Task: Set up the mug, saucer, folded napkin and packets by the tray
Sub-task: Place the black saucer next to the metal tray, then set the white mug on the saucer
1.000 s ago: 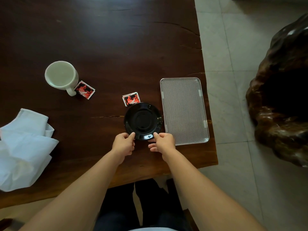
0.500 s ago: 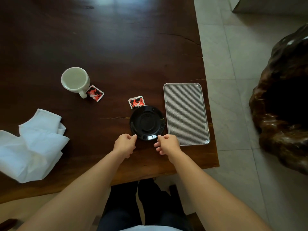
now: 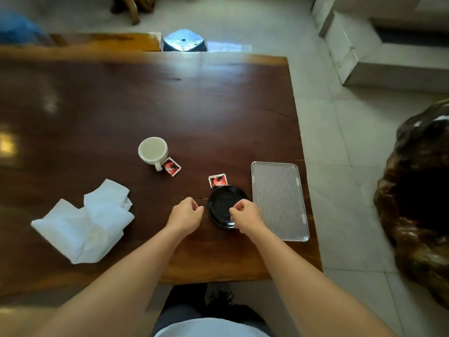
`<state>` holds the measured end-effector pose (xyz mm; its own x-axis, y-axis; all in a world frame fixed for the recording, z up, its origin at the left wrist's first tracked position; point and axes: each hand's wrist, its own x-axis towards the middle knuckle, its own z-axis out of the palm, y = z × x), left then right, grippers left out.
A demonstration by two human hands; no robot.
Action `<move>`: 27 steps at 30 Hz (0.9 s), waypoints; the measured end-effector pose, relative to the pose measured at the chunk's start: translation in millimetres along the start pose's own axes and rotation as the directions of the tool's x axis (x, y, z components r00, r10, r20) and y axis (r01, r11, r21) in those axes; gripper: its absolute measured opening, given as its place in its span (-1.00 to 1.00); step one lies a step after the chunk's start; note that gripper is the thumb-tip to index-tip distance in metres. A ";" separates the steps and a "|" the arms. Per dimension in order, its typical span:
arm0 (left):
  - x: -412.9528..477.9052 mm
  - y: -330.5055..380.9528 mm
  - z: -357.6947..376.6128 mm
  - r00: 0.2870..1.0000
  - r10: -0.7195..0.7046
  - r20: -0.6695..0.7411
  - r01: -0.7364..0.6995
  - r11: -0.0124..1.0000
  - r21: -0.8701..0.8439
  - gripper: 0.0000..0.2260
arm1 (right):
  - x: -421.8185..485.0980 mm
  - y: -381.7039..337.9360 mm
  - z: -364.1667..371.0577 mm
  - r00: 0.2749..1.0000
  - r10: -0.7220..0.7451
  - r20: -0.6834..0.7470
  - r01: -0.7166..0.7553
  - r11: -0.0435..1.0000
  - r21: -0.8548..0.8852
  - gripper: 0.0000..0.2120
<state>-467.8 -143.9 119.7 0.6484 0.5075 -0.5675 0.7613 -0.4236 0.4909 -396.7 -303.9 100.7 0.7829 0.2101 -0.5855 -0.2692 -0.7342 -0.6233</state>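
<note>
**Hands at the saucer, beside the tray**

Head view: a round glossy black saucer (image 3: pixel 222 201) lies on the dark wooden surface (image 3: pixel 116 105), just left of a rectangular ribbed metal tray (image 3: pixel 279 200) near the surface's right edge. The left hand (image 3: pixel 185 215) hovers just left of the saucer, fingers curled, gripping nothing. The right hand (image 3: pixel 246 216) covers the saucer's near right rim, fingers curled; I cannot tell whether it touches or holds the rim. A red-and-white square packet (image 3: pixel 218 181) sits at the saucer's far edge. Farther left, a white ceramic mug (image 3: pixel 153 150) stands upright, its handle touching a second red-and-white packet (image 3: pixel 171 166). A crumpled white cloth napkin (image 3: pixel 85 224) lies well left.
</note>
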 end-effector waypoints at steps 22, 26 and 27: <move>-21.4 -59.7 -101.2 0.964 -0.059 -0.258 0.036 0.995 -0.094 -0.87 | -15.6 -125.5 35.8 0.891 -0.339 0.302 0.399 0.902 -0.163 -0.63; -11.9 -74.2 -119.5 0.959 -0.092 -0.267 0.064 0.992 -0.111 -0.86 | -5.9 -144.0 44.1 0.875 -0.334 0.351 0.421 0.883 -0.209 -0.58; -8.7 -77.2 -123.6 0.958 -0.095 -0.270 0.065 0.991 -0.116 -0.86 | -2.5 -147.7 46.2 0.873 -0.333 0.357 0.425 0.878 -0.221 -0.57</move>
<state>-533.3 -22.9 168.4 0.5469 0.7288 -0.4119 0.7956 -0.2995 0.5266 -384.9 -166.2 170.3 0.5726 0.6584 -0.4884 0.2207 -0.6976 -0.6816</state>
